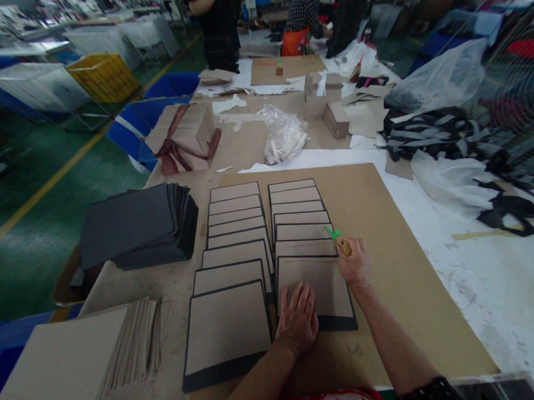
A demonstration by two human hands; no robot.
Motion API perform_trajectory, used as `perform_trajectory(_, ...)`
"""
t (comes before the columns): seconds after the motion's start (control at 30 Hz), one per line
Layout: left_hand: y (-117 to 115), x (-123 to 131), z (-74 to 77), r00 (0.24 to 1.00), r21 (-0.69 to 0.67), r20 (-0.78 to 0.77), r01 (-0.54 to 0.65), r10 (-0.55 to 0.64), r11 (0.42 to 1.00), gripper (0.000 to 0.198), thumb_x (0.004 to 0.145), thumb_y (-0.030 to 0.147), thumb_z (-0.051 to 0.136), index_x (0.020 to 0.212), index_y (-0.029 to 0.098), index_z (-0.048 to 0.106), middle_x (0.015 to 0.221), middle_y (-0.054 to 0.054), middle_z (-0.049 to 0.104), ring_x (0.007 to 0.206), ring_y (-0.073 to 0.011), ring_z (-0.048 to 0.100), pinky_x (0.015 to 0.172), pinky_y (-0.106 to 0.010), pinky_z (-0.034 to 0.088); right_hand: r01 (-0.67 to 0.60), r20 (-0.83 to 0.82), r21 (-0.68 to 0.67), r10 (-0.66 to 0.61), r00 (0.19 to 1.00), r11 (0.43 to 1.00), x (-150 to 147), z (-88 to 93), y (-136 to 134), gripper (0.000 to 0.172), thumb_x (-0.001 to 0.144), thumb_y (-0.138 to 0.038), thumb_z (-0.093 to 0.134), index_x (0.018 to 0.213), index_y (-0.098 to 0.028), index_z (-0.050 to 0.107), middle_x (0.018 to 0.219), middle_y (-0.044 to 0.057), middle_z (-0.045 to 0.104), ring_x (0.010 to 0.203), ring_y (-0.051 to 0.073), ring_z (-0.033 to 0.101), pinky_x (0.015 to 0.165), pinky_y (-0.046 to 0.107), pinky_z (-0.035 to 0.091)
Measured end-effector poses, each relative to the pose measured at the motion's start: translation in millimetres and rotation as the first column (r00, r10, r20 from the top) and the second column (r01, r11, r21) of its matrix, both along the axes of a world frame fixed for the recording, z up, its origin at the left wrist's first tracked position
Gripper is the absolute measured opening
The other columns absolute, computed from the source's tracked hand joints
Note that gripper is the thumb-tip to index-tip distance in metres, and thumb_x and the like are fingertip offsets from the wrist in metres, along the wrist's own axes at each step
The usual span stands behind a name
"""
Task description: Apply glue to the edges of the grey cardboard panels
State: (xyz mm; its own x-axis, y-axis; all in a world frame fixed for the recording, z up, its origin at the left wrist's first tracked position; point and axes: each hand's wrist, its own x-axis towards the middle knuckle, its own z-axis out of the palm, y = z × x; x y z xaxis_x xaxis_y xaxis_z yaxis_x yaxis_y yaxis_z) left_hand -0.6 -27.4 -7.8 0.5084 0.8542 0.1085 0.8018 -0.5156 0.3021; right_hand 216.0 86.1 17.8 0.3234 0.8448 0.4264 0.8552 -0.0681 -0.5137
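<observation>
Two overlapping columns of tan cardboard panels with black borders (238, 247) lie on a brown board (381, 219). My left hand (297, 318) rests flat, fingers spread, on the nearest panel of the right column (322, 280). My right hand (354, 261) is closed around a small glue bottle with a green tip (338, 237), its tip touching the right edge of that column.
A stack of black sheets (136, 225) lies at the left. Tan boards (62, 362) are piled at the near left. Farther off are a bundle tied with ribbon (186, 138), a plastic bag (284, 135), black straps (435, 133) and people standing at the table's far end.
</observation>
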Motion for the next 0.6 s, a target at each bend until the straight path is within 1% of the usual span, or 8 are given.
perform_trajectory(0.17, -0.3, -0.4, 1.2, 1.000, 0.003, -0.002, 0.005, -0.005, 1.000, 0.057, 0.093, 0.034, 0.043, 0.148, 0.020, 0.036, 0.151, -0.007, 0.047, 0.144, -0.0257, 0.032, 0.122, -0.057, 0.017, -0.105, 0.033, -0.027, 0.106, 0.994, 0.994, -19.3, 4.9, 3.0, 0.018, 0.088, -0.023, 0.055, 0.103, -0.022, 0.066, 0.092, 0.005, 0.062, 0.081, 0.019, 0.054, 0.066, 0.029, 0.039)
perform_trajectory(0.3, -1.6, -0.6, 1.2, 1.000, 0.010, -0.003, -0.003, 0.003, 1.000, 0.059, 0.092, 0.031, 0.044, 0.150, 0.020, 0.033, 0.152, -0.006, 0.046, 0.144, -0.0250, 0.033, 0.123, -0.057, 0.018, -0.198, 0.026, -0.040, 0.199, 0.980, 0.979, -48.6, 10.2, 6.0, 0.016, 0.088, -0.020, 0.055, 0.101, -0.023, 0.066, 0.093, 0.005, 0.063, 0.082, 0.019, 0.055, 0.066, 0.028, 0.040)
perform_trajectory(0.43, -2.4, -0.3, 0.9, 1.000, -0.004, 0.015, -0.011, 0.012, 1.000, 0.058, 0.095, 0.036, 0.042, 0.150, 0.022, 0.033, 0.153, -0.004, 0.045, 0.145, -0.0231, 0.031, 0.124, -0.055, 0.018, -0.282, 0.021, -0.049, 0.283, 0.959, 0.958, -80.8, 18.0, 9.9, 0.015, 0.092, -0.020, 0.053, 0.100, -0.022, 0.065, 0.089, 0.005, 0.062, 0.082, 0.019, 0.054, 0.068, 0.028, 0.040)
perform_trajectory(0.53, -2.5, -0.2, 0.5, 1.000, -0.016, 0.024, -0.017, 0.017, 1.000, 0.057, 0.096, 0.039, 0.040, 0.150, 0.021, 0.033, 0.153, -0.004, 0.045, 0.145, -0.0221, 0.030, 0.124, -0.054, 0.018, -0.306, 0.023, -0.043, 0.307, 0.951, 0.951, -94.0, 21.8, 12.7, 0.015, 0.092, -0.019, 0.052, 0.098, -0.022, 0.066, 0.087, 0.005, 0.061, 0.081, 0.019, 0.053, 0.068, 0.028, 0.039)
perform_trajectory(0.6, -2.7, -0.4, 0.1, 0.999, -0.016, 0.027, -0.017, 0.017, 1.000, 0.057, 0.097, 0.039, 0.039, 0.150, 0.021, 0.032, 0.153, -0.003, 0.045, 0.146, -0.0219, 0.030, 0.123, -0.054, 0.018, -0.296, 0.016, -0.044, 0.297, 0.955, 0.954, -92.6, 21.1, 12.8, 0.016, 0.092, -0.018, 0.052, 0.099, -0.022, 0.066, 0.087, 0.004, 0.061, 0.081, 0.019, 0.053, 0.068, 0.028, 0.039)
